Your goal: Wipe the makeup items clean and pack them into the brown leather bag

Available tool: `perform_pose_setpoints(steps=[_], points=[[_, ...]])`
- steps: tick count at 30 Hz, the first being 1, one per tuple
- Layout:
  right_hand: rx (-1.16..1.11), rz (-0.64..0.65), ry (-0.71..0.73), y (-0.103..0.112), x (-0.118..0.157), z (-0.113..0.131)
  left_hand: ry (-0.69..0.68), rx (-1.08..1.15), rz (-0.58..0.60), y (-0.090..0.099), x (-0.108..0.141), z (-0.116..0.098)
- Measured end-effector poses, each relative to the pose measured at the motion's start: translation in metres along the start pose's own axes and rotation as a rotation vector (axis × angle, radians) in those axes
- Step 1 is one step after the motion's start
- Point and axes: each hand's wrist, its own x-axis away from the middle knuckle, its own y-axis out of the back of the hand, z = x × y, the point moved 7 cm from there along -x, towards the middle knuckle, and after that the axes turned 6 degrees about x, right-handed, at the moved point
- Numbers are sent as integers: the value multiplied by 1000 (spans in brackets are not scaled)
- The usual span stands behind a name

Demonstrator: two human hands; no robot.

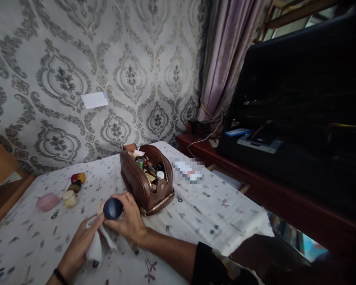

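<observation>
A round container with a dark blue lid [113, 208] is gripped in my right hand [130, 218], thumb below it and fingers curled over its top. Against its left side, my left hand [84, 237] pinches a white cloth [95, 247] that hangs down over the patterned sheet. Just beyond my hands stands a brown leather bag [139, 184], unzipped, with bottles and small items inside, among them a white cap [160, 175]. On the left lie a pink item [48, 202], a cream-coloured jar [70, 198] and a red and yellow item [78, 177].
The white printed cloth [195, 217] covers the table. Behind the bag lies a blurred white item [188, 171]. A dark red desk [284, 190] with a large black screen [296, 99] stands on the right. Wooden furniture [6, 190] borders the left side.
</observation>
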Motion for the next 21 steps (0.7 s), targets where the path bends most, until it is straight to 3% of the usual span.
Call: perform_pose_setpoints(steps=[3,6,11,16,21], points=[[-8,-8,-51,-3,2,-4,-158,-132,-82,13,-3,-9],[-32,38,-76,-7,3,-5,-224,-251,-149,23,-3,-11],[-126,74,-200,-10,4,-13,-324,-355,-41,6,5,-18],[-349,144,-478,-20,5,-29,-360,-357,-53,-2,10,-27],[-580,147,-605,-29,6,-36,-356,-376,-59,-5,12,-29]])
